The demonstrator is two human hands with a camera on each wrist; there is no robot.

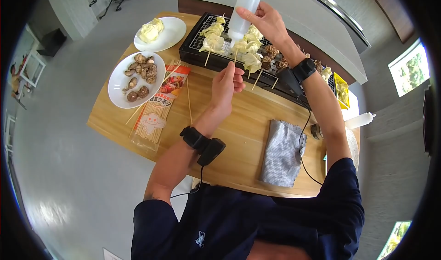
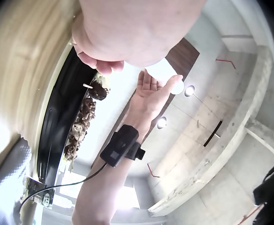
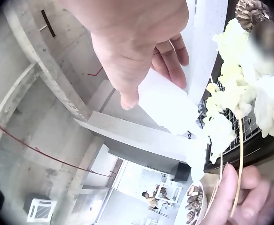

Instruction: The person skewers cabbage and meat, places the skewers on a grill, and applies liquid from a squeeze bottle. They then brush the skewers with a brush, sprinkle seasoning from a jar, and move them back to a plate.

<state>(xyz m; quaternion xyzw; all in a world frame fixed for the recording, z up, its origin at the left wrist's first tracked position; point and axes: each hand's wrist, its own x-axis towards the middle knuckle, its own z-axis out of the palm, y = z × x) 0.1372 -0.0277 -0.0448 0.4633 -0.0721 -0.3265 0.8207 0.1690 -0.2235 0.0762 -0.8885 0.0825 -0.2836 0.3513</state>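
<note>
The right hand (image 1: pixel 271 28) holds the bottle (image 1: pixel 248 7) tilted, nozzle down, above the grill (image 1: pixel 195 57). Its fingers are curled round the bottle's body, with the thumb on the side facing the left hand. The left hand (image 1: pixel 224 87) is at the grill's near edge, its thumb and curled fingers pinching the stick (image 3: pixel 240 159) of a cabbage skewer (image 1: pixel 252 62). The nozzle points down among the cabbage, close above it; whether it touches any leaf, I cannot tell.

The grill stands along the far edge of the table (image 1: pixel 229 145). Other cabbage (image 1: pixel 213 43) lies on its mesh toward the left end, with mushroom skewers (image 1: pixel 271 53) farther right. Some sticks reach out past the grill's near edge.

Toward the table's left edge are 2 white plates: 1 (image 1: pixel 117 83) with mushrooms (image 1: pixel 148 71), and 1 (image 1: pixel 174 32) at the far left corner with cabbage leaves (image 1: pixel 150 31). Beside the mushroom plate lies the stick packet (image 1: pixel 153 122), with a loose stick (image 1: pixel 189 99) near it. A grey cloth (image 1: pixel 283 154) lies right of the middle, toward the near edge. A yellow basket (image 1: pixel 347 104) is beside the grill's right end, and a 2nd bottle (image 1: pixel 359 120) is at the table's right edge.
</note>
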